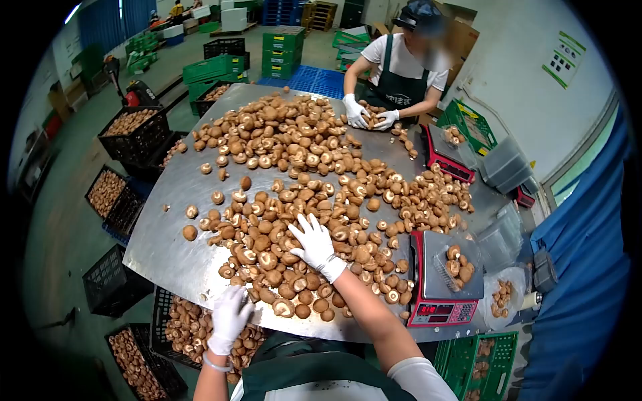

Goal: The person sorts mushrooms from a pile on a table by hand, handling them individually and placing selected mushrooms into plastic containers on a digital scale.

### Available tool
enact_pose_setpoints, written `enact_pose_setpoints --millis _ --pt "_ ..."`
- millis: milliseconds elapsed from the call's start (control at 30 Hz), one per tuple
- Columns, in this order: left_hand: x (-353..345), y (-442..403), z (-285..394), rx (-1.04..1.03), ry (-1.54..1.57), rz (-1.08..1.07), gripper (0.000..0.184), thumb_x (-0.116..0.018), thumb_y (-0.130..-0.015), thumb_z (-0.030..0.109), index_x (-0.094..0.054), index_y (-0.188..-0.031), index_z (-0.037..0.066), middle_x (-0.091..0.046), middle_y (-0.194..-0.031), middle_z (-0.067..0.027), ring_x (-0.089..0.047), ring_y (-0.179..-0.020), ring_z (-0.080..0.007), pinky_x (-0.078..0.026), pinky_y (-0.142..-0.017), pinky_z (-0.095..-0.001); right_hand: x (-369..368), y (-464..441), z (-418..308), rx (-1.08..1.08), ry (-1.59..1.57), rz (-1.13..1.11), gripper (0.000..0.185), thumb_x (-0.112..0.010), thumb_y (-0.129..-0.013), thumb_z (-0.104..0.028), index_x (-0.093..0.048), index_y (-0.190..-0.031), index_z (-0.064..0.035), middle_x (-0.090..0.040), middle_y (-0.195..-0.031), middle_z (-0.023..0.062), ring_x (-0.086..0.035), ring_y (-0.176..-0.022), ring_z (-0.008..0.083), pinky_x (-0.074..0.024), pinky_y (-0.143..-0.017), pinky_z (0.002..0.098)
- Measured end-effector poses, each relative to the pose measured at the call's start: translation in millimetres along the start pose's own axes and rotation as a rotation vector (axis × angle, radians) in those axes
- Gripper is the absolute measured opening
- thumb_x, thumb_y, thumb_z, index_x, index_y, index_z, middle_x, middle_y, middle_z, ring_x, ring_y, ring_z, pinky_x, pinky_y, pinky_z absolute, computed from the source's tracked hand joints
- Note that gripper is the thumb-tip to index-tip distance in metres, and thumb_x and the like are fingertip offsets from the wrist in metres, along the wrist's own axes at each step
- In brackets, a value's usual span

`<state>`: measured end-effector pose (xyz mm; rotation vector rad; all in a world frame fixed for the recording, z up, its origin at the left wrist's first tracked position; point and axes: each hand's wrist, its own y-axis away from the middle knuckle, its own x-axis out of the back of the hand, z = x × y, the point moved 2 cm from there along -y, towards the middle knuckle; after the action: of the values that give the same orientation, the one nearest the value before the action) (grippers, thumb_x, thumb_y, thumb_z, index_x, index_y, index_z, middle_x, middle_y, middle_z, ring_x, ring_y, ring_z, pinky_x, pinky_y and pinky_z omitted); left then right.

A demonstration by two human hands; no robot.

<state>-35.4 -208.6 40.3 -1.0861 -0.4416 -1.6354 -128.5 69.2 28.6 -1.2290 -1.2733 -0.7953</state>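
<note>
My right hand point(313, 248), in a white glove, lies with fingers spread on a broad heap of brown shiitake mushrooms point(287, 207). It touches several of them without gripping any. My left hand point(229, 316), also gloved in white, hovers at the near edge of the metal table point(164, 247), over a black crate of mushrooms. Its fingers look loosely extended, and nothing shows in them. To the right, a red digital scale point(438, 314) carries a clear plastic tray point(443, 269) with several mushrooms in it.
Across the table a co-worker's gloved hands point(371, 115) hold mushrooms beside a second red scale point(449, 166). Clear plastic containers point(501, 237) are stacked at the right. Mushroom crates point(137, 364) stand along the left, a green crate point(498, 364) at lower right. A blue curtain point(582, 267) hangs at right.
</note>
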Motion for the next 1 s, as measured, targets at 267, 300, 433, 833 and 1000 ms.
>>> enact_pose_setpoints --millis 267,300,433,833,1000 --pt "-17.3 -12.3 -7.2 0.096 0.260 0.014 0.037 -0.071 -0.076 0.016 -0.063 -0.111 0.005 -0.063 -0.104 -0.0140 -0.059 -0.099 -0.0316 -0.048 -0.086 -0.0383 -1.7 53.9 24.3 0.004 -0.112 0.072 0.039 -0.068 -0.078 -0.037 -0.063 -0.110 -0.0163 -0.061 -0.109 0.0034 -0.049 -0.114 0.0248 -0.0365 -0.095 0.0424" --pt "-19.7 -19.1 -8.1 0.100 0.260 0.014 0.037 -0.071 -0.076 0.016 -0.063 -0.111 0.005 -0.063 -0.104 -0.0140 -0.059 -0.099 -0.0316 -0.048 -0.086 -0.0383 7.8 56.6 24.2 -0.013 -0.160 0.084 0.039 -0.071 -0.076 -0.035 -0.064 -0.108 -0.0147 -0.062 -0.108 0.0041 -0.051 -0.112 0.0259 -0.0379 -0.095 0.0419" --pt "-38.7 -62.3 -6.1 0.034 0.217 0.171 0.033 -0.071 -0.076 0.017 -0.063 -0.106 0.005 -0.064 -0.097 -0.0126 -0.061 -0.088 -0.0321 -0.050 -0.078 -0.0383 38.4 63.0 26.8 -0.280 -0.784 0.133 0.035 -0.070 -0.082 -0.025 -0.064 -0.113 -0.0087 -0.063 -0.111 0.0128 -0.057 -0.106 0.0266 -0.0440 -0.094 0.0371" --pt "-59.3 -99.1 -5.1 0.417 1.053 -0.306 0.046 -0.060 -0.090 0.021 -0.050 -0.133 0.009 -0.061 -0.109 -0.0044 -0.061 -0.087 -0.0150 -0.051 -0.076 -0.0275 -1.2 91.5 36.6 -0.738 -2.091 0.215 0.036 -0.048 -0.098 -0.031 -0.057 -0.109 0.0019 -0.063 -0.105 0.0126 -0.061 -0.097 0.0227 -0.0506 -0.086 0.0323" --pt "-38.4 -83.2 2.1 0.507 1.795 -0.324 0.052 -0.051 -0.097 0.021 -0.032 -0.144 0.009 -0.053 -0.129 -0.0120 -0.061 -0.106 -0.0214 -0.054 -0.083 -0.0298 -8.0 91.5 2.8 -0.708 -2.290 0.042 0.033 -0.048 -0.096 -0.019 -0.050 -0.121 0.0026 -0.060 -0.115 0.0168 -0.061 -0.106 0.0268 -0.0542 -0.088 0.0389"
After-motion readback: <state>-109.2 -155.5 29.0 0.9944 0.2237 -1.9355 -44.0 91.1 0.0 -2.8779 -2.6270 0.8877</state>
